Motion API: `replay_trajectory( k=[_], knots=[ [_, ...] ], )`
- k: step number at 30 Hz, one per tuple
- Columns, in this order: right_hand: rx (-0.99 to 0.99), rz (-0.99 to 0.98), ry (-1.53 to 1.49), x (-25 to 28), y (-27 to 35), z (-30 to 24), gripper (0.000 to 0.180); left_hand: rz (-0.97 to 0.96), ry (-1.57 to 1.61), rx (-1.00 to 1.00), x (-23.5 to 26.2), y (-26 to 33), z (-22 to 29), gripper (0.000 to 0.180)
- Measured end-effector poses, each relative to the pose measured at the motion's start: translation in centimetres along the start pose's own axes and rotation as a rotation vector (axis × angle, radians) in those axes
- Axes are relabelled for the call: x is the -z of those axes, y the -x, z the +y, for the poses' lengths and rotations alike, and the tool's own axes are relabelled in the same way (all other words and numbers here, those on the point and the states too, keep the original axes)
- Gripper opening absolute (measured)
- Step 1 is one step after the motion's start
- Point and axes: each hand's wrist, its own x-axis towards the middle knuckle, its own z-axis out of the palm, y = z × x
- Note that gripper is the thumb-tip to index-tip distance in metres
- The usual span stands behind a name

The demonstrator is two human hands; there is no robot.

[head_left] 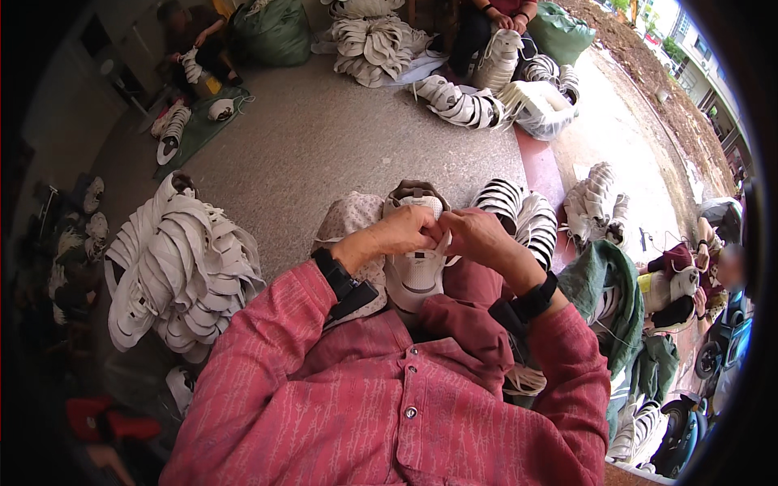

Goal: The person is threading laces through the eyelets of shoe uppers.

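Observation:
A white shoe upper (415, 283) with a brown collar rests upright between my knees, toe toward me. My left hand (408, 228) is closed on it, fingers pinched at the lace opening. Against those fingertips, my right hand (480, 236) pinches a narrow white strip that looks like a shoelace (445, 242). The bent fingers partly hide the eyelets and the exact grip. A pale patterned cloth (353, 217) covers my left leg beside the upper.
Stacked white uppers (182, 263) stand at my left. More striped stacks (535, 227) lie just beyond my right knee. A green cloth (604, 279) drapes at the right. Across the floor, other people (504, 18) sit among piles of uppers (377, 49) and a green sack (271, 32).

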Motion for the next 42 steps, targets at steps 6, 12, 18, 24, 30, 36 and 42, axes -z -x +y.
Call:
replay_trajectory(
  k=[6,12,18,24,30,36,42],
  knots=[
    [-0.021,0.000,-0.191,-0.5,-0.2,0.9,0.038,0.028,-0.104,-0.037,0.0,0.0,0.2,0.015],
    [0.004,0.080,-0.217,-0.7,-0.1,0.9,0.039,0.081,-0.164,-0.056,-0.1,-0.3,0.1,0.015],
    [-0.008,0.017,-0.256,-0.2,0.1,0.9,0.032,1.065,-0.053,0.015,10.9,2.8,-2.3,0.017],
    [0.058,0.080,-0.403,-1.3,0.0,0.9,0.027,1.689,0.011,-0.097,22.7,12.0,-5.8,0.019],
    [-0.184,0.132,-0.699,-1.6,1.4,0.3,0.022,0.988,0.090,0.110,8.9,11.2,-4.7,0.013],
    [-0.388,0.082,-0.588,-2.4,4.5,-1.4,0.027,0.701,-0.413,-0.178,1.9,7.9,-0.5,0.026],
    [-0.337,0.073,-0.597,-3.2,4.5,-2.1,0.018,0.543,-0.474,-0.119,2.0,4.7,-0.1,0.033]
  ],
)
